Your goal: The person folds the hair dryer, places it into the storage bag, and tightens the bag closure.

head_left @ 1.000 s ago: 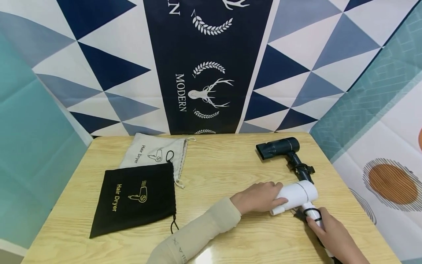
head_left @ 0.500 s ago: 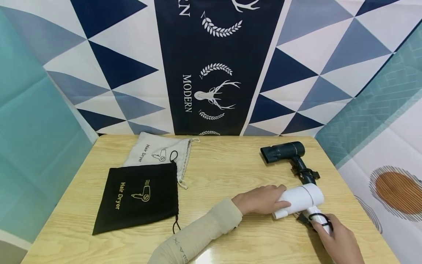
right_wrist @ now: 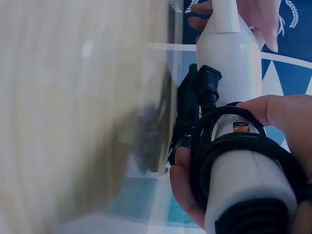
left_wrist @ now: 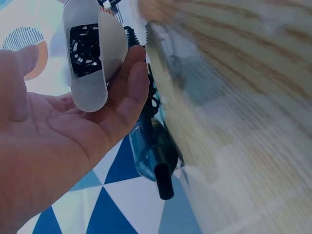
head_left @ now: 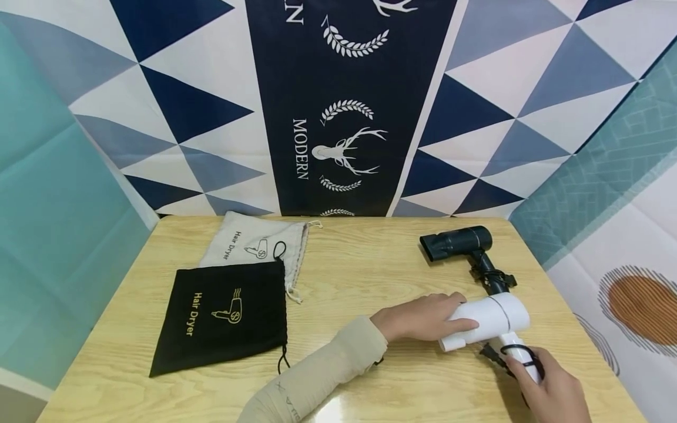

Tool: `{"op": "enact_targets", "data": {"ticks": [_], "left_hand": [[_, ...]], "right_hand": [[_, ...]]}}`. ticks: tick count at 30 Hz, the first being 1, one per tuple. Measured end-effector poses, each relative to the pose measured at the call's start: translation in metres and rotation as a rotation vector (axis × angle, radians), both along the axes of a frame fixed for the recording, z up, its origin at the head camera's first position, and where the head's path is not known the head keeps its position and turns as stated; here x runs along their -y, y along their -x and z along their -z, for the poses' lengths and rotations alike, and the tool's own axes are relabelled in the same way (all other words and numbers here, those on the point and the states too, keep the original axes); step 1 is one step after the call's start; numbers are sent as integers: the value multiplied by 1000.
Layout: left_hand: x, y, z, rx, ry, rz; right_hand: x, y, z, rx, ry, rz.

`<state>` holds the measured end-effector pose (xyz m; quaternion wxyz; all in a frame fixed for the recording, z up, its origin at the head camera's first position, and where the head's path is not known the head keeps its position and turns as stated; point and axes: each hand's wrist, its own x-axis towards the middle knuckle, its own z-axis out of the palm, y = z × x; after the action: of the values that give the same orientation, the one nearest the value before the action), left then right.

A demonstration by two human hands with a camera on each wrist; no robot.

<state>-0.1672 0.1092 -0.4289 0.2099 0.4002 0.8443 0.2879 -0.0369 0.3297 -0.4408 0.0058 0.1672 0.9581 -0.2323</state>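
A white hair dryer (head_left: 494, 317) is held between both hands at the right side of the table. My left hand (head_left: 423, 317) holds the flat nozzle end of its barrel, with thumb and fingers on either side. Looking into that nozzle (left_wrist: 87, 92), the left wrist view shows a dark grille inside. My right hand (head_left: 552, 385) grips the handle, around which a black cord (right_wrist: 202, 146) is looped. A black two-pin plug (right_wrist: 209, 78) sticks out beside the handle. Just behind lies a black hair dryer (head_left: 457, 242), its own cord bundled around its handle.
On the left of the wooden table (head_left: 359, 270) lies a black drawstring bag (head_left: 222, 317) printed "Hair Dryer". It partly covers a light grey bag (head_left: 243, 241) with the same print. Patterned cloth walls (head_left: 338, 106) stand at the back and sides.
The white hair dryer has shifted slightly to the right, with both hands keeping hold of it. The whole head view has also swung a little. Both bags and the black hair dryer stay put.
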Motion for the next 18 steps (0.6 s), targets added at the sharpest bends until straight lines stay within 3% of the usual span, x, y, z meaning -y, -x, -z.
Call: {"op": "enact_targets", "data": {"ticks": [11, 18], "left_hand": [[11, -5, 0, -5, -68, -86], [25, -4, -3, 150, -145, -122]], "right_hand": [[11, -1, -6, -195, -47, -97], [25, 1, -9, -263, -32, -128]]}}
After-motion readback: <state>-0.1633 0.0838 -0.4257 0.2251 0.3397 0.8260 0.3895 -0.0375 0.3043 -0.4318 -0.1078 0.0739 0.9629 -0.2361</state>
